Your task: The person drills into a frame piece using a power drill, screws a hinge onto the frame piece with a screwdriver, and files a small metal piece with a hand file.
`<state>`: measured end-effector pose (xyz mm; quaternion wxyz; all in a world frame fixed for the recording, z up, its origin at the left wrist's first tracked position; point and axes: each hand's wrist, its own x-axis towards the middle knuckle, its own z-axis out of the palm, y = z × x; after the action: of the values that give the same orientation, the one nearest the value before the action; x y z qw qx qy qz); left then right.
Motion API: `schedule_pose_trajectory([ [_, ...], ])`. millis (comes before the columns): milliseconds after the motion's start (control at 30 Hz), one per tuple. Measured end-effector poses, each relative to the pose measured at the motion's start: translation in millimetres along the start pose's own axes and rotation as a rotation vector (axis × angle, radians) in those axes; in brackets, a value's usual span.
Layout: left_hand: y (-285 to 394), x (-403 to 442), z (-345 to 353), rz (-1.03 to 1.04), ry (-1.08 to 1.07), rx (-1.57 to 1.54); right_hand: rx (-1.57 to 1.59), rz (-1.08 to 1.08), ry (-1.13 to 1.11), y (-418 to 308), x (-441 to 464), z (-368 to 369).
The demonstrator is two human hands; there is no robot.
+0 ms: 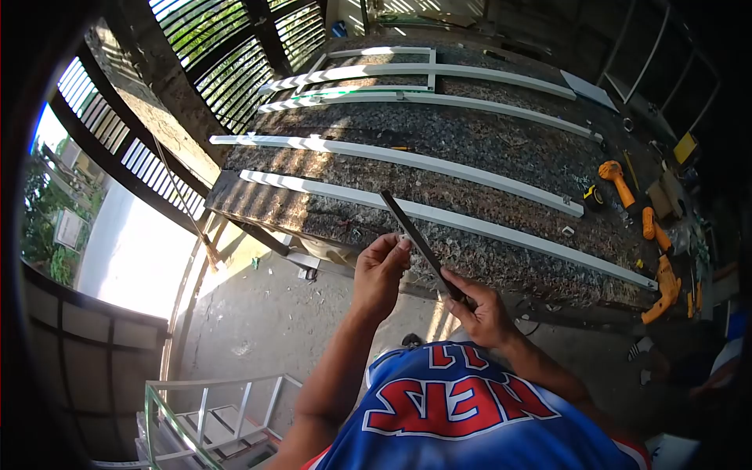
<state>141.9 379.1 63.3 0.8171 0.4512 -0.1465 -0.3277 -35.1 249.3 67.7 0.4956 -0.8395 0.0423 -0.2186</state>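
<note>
A long, dark flat file (415,235) slants up and away over the near edge of the workbench. My right hand (482,313) is wrapped round its lower end. Beside the file's middle, my left hand (380,278) is closed in a pinch, thumb against fingertips. A small pale piece (404,237) shows at those fingertips, close to the file; whether the two touch I cannot tell. Just beyond lies the nearest white metal bar (462,223), stretched across the bench, with the file's tip overlapping it in view.
More white bars (439,160) and a white frame (433,69) lie across the rough workbench (329,223). Orange power tools (666,290) and a yellow tape measure (593,197) sit at its right. White framing (204,415) stands at lower left; a broom (210,252) leans nearby.
</note>
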Motion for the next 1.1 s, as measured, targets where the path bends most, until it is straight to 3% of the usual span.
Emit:
schedule_pose_trajectory([
  [100,0,3,-3,0.048,-0.018,0.052,0.033,0.089,0.011,-4,-4,-4],
  [300,11,5,-6,0.148,0.018,0.180,-0.158,0.052,-0.047,-6,-22,-4],
  [400,13,-5,3,0.154,0.027,0.479,-0.135,-0.021,0.006,-1,-7,6],
  [500,-5,-23,6,0.137,-0.127,0.575,-0.095,0.041,0.005,-4,25,-5],
  [533,-6,-26,7,0.143,-0.143,0.530,-0.091,-0.027,0.043,1,32,-6],
  [667,20,-3,-20,0.234,0.109,0.495,-0.161,-0.028,-0.049,-16,13,-14],
  [800,8,-24,4,0.203,-0.011,0.623,-0.218,0.019,-0.049,-14,24,2],
  [833,1,-33,10,0.199,-0.192,0.812,-0.182,-0.001,-0.020,-7,35,-3],
  [900,5,-38,22,0.156,-0.152,0.621,-0.095,-0.031,0.033,2,47,-12],
  [967,24,-9,-15,0.252,0.126,0.462,-0.135,-0.010,-0.002,-13,38,-29],
  [1033,43,-1,-21,0.327,0.138,0.490,-0.146,0.018,-0.072,-24,19,-34],
  [1100,45,-2,-9,0.253,0.052,0.576,-0.147,0.036,-0.106,-34,16,-22],
])
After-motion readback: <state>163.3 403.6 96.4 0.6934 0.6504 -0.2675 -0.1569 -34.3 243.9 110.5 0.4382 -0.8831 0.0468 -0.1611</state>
